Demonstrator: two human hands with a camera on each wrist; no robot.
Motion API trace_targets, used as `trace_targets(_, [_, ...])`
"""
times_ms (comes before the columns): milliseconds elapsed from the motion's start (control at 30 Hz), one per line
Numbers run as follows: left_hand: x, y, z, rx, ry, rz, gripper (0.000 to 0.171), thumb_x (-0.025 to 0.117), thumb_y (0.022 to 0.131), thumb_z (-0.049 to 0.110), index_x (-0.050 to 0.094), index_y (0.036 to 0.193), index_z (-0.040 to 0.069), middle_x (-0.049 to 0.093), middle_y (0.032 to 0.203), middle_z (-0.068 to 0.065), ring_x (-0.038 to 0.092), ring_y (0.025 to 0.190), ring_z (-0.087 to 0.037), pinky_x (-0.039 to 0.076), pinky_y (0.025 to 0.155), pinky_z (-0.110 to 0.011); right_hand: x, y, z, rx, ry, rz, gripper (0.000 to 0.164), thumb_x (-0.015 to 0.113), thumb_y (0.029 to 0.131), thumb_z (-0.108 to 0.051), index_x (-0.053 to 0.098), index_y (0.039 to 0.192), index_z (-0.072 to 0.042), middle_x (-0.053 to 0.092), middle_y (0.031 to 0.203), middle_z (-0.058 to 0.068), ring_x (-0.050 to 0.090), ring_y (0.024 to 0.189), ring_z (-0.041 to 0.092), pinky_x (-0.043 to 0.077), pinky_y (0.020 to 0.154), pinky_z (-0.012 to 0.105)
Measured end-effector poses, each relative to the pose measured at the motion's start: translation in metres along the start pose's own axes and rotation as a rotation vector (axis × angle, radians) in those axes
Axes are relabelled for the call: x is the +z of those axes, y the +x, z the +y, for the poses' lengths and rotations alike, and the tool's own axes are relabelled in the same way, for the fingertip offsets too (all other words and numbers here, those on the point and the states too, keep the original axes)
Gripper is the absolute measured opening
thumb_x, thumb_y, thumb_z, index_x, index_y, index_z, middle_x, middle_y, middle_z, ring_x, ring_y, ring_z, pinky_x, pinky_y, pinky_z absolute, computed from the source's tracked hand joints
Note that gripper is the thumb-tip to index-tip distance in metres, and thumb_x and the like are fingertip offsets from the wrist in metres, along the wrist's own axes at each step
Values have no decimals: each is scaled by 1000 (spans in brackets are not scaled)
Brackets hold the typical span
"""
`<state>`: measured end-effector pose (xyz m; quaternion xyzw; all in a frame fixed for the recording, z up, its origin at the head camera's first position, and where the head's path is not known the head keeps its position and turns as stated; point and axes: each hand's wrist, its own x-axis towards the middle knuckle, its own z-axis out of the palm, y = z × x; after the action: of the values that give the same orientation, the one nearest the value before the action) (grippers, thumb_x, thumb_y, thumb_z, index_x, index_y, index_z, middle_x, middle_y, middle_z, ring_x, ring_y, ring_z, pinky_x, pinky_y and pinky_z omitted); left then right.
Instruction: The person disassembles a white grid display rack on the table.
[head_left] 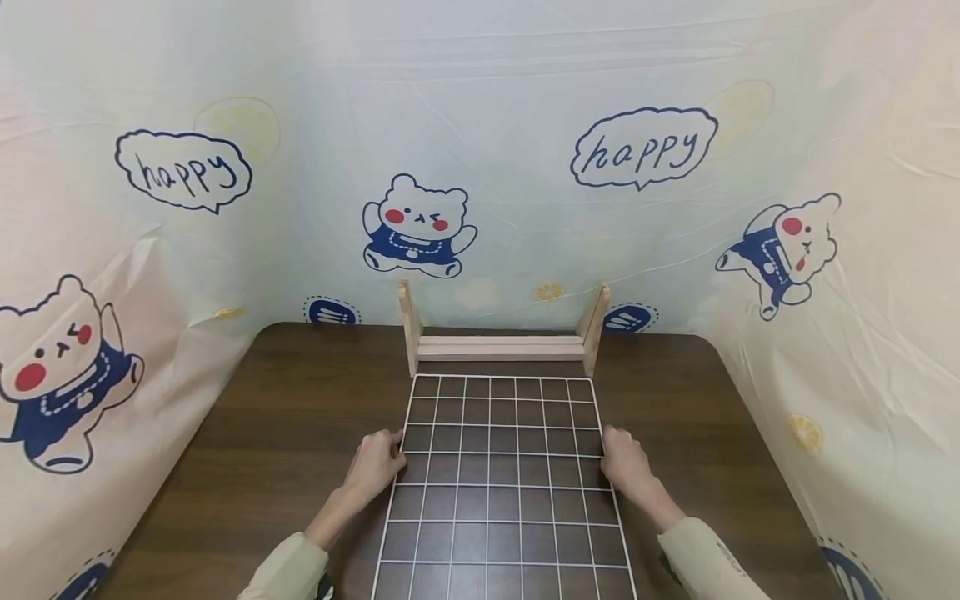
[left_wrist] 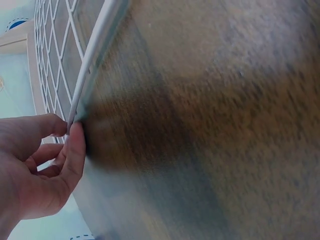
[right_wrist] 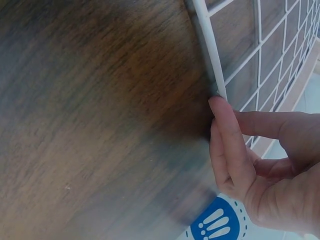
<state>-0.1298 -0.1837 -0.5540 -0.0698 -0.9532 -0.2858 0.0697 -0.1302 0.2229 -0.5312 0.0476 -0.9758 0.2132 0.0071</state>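
A white wire grid panel (head_left: 489, 453) lies low over the brown table, running from the near edge of the head view to a wooden stand (head_left: 501, 348). My left hand (head_left: 375, 462) pinches the panel's left edge rod between thumb and fingers; the left wrist view shows this left hand (left_wrist: 42, 170) at the white rod (left_wrist: 86, 65). On the opposite side, my right hand (head_left: 628, 462) pinches the right edge rod. In the right wrist view, fingertips of the right hand (right_wrist: 260, 175) meet around the rod (right_wrist: 212, 50). The panel's near end is out of frame.
The stand has a left upright (head_left: 409, 329) and a right upright (head_left: 595, 329) joined by crossbars, right beyond the panel's far end. Under everything is a dark wood-grain table (head_left: 255, 442). A printed cloth (head_left: 517, 108) with cartoon bears hangs around its back and sides.
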Motion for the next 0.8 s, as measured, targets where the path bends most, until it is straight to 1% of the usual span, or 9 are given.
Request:
trace_targets(100, [1,0,-2,30,-22,21,38,64,67,-9,70,104,-10,58,65,-3,43,53,-11,39,45,-26,1,0,2,5,-7,5,19,56,64,15,53,78,3,60,79,23,62,69,48,50,48,50])
trace_targets(200, [3,0,-4,63,-50,45,38,63,66,-11,70,103,-11,51,63,0,44,54,-10,40,46,-25,2,1,3,16,-11,14,19,56,64,15,54,79,3,60,79,23,62,70,48,50,49,51])
trace_targets(267, [4,-1,-5,68,-59,49,38,63,66,-11,69,103,-12,52,63,-1,44,54,-11,40,46,-25,3,1,4,19,-11,21,19,57,64,15,54,78,2,61,80,23,63,71,48,50,49,51])
trace_targets(367, [4,-2,-6,62,-53,51,39,62,66,-10,69,104,-12,57,66,-6,44,55,-12,40,46,-26,4,3,3,15,-7,26,20,57,63,15,54,78,2,62,81,23,63,71,48,50,49,51])
trace_targets(467, [4,-2,-5,54,-49,48,38,63,67,-10,69,105,-12,63,73,-12,43,55,-13,39,46,-26,4,2,2,22,-9,24,19,56,64,15,54,78,2,62,82,23,63,72,49,50,49,52])
trace_targets(567, [3,-2,-4,56,-49,48,36,65,70,-12,69,105,-12,66,78,-16,43,54,-14,39,45,-27,3,1,1,26,-15,21,18,55,65,14,54,78,2,62,83,23,62,73,49,50,49,53])
trace_targets(633, [3,-3,-3,50,-54,41,35,66,71,-12,68,106,-13,66,79,-16,43,55,-14,40,46,-28,1,0,0,20,-16,17,19,55,65,14,55,79,3,62,83,23,62,73,49,50,50,53])
trace_targets(800, [3,-3,-3,26,-52,8,37,67,75,-11,65,112,-13,62,76,-13,46,59,-18,42,50,-31,1,0,1,14,-20,-2,19,55,66,15,54,80,2,62,83,22,63,73,46,50,52,53])
